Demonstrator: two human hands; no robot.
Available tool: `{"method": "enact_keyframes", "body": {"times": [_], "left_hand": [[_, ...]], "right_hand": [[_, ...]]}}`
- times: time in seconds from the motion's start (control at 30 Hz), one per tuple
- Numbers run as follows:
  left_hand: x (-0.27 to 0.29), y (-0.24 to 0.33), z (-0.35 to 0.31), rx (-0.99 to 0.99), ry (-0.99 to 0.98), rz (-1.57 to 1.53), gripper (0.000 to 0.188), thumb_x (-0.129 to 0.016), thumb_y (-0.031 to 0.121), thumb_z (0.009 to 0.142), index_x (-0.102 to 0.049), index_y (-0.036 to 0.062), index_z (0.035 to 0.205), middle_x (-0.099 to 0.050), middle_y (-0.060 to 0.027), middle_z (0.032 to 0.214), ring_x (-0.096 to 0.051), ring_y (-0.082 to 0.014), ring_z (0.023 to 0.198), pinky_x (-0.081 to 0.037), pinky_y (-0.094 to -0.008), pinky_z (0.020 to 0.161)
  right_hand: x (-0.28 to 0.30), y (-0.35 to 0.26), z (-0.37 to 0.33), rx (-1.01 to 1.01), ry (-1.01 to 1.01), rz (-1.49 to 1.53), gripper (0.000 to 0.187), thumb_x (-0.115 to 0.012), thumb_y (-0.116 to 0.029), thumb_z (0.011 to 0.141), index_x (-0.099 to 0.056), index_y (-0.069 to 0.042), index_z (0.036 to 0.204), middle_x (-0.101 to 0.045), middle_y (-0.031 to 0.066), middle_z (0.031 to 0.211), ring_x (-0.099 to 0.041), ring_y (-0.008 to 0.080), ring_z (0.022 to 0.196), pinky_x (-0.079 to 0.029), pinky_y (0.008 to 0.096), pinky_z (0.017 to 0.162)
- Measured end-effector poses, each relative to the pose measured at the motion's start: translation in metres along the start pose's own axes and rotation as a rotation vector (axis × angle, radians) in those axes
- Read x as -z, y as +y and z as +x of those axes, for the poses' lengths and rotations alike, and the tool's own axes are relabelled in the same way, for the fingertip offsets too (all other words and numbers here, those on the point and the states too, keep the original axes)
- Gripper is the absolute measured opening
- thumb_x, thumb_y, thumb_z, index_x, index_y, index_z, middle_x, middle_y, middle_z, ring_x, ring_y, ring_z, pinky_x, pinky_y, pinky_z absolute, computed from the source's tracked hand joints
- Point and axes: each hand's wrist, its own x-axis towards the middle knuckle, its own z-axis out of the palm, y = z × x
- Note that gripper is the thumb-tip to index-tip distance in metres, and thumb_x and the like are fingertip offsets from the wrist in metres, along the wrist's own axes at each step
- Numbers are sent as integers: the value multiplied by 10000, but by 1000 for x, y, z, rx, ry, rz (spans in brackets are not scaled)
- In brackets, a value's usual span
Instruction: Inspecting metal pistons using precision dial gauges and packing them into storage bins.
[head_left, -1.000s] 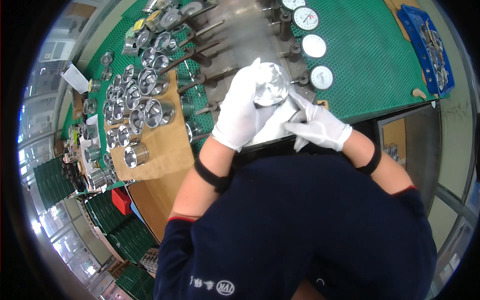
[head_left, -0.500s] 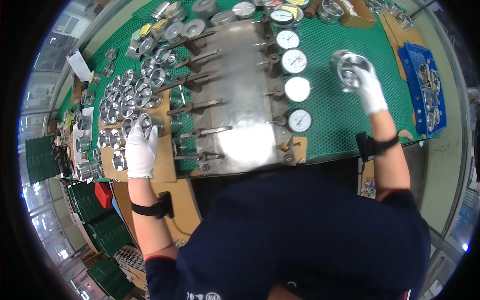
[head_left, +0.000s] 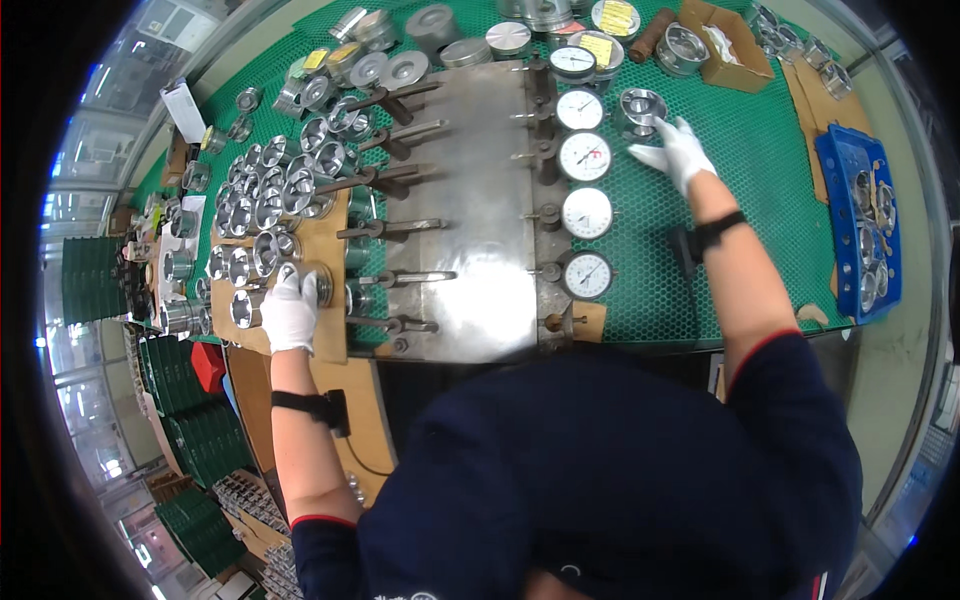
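Observation:
Both my hands wear white gloves. At the left, my left hand (head_left: 290, 312) is closed on a metal piston (head_left: 320, 284) at the near edge of a group of pistons on brown cardboard (head_left: 332, 330). Part of that piston is hidden by the fingers. On the right, my right hand (head_left: 682, 155) is open, thumb and fingers spread, just beside another piston (head_left: 642, 112) that stands open end up on the green mat (head_left: 740, 210). Between my hands lies a flat steel plate (head_left: 475, 210) with clamp-like metal arms (head_left: 400, 228) along its left side and dial gauges (head_left: 584, 212) along its right.
Several pistons (head_left: 240, 215) crowd the cardboard and mat at the left. More round metal parts (head_left: 432, 30) line the back, near a small cardboard box (head_left: 735, 62). A blue tray (head_left: 845, 220) of metal parts stands at the right edge.
My right hand has set its piston down on the mat near the gauges and let go. The left hand has shifted nearer to me and closed on a piston.

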Motion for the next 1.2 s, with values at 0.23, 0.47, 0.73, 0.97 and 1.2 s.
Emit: {"method": "enact_keyframes", "body": {"times": [0.23, 0.47, 0.73, 0.97, 1.2], "left_hand": [[96, 18, -27, 111, -94, -1047, 271, -551, 152, 1000, -676, -22, 1167, -712, -73, 898, -627, -134, 792, -509, -321, 733], [155, 122, -66, -477, -537, -1224, 217, -610, 150, 980, -712, -7, 1090, -704, -56, 911, -618, -115, 798, -493, -277, 731], [113, 146, -57, -774, -253, -773, 575, -750, 208, 827, -547, -14, 1317, -660, -193, 1016, -640, -349, 884, -522, -408, 803], [75, 176, -56, -961, 108, -706, 867, -804, 226, 695, -415, -38, 1424, -566, -165, 1137, -566, -351, 1024, -485, -438, 878], [59, 196, -42, -906, -62, -870, 827, -809, 196, 727, -429, -6, 1433, -577, -183, 1190, -571, -371, 1082, -480, -441, 939]], "right_hand": [[-9, -17, -172, 442, -175, -283, 451, -494, -173, 1033, -436, -6, 1449, -624, 151, 1282, -685, 149, 789, -579, 265, 708], [-123, 30, -272, 423, -879, -324, 980, -786, 9, 748, -234, -25, 1557, -612, 113, 1220, -645, 150, 975, -525, 295, 882], [-125, 65, -260, 1021, -445, -1250, 826, -781, -218, 726, -413, -93, 1456, -575, 155, 1189, -669, 360, 837, -564, 431, 695], [-107, 78, -270, 1008, -314, -1087, 777, -703, -172, 807, -351, -14, 1482, -610, 236, 1156, -679, 372, 918, -570, 372, 746], [-95, 84, -282, -207, -560, -322, 871, -614, -141, 952, -23, -41, 1584, -654, 157, 1009, -703, 202, 725, -612, 313, 681]]}}
